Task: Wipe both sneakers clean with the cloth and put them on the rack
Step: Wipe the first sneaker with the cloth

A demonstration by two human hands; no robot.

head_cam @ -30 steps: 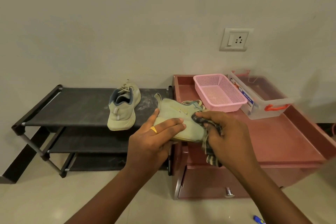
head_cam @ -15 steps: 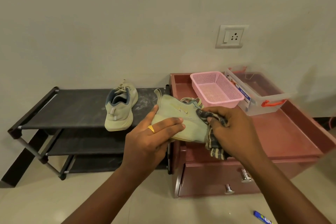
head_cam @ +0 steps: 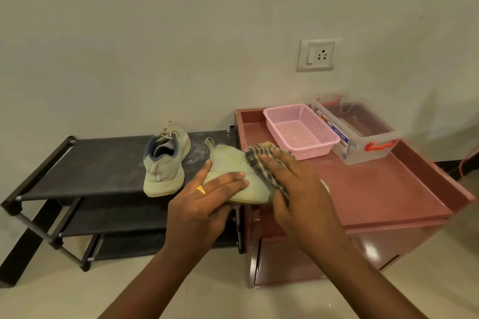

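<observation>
This looks like a room in a home, at a spot where shoes are kept. A low black shoe rack (head_cam: 98,163) with fabric shelves stands against a plain painted wall (head_cam: 155,46), with a sneaker (head_cam: 166,163) on its top shelf. Beside it is a reddish plastic drawer cabinet (head_cam: 375,189) carrying a pink basket (head_cam: 317,149) and a clear storage box (head_cam: 363,142). A switch-and-socket plate (head_cam: 317,55) is on the wall, and the floor (head_cam: 77,298) is glossy and pale.

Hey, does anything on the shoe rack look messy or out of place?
Yes: whitish dusty smudges mark the rack on its top shelf, just right of the sneaker standing there. That sneaker's heel sits at the shelf's front edge. Nothing looks spilled or broken.
</observation>
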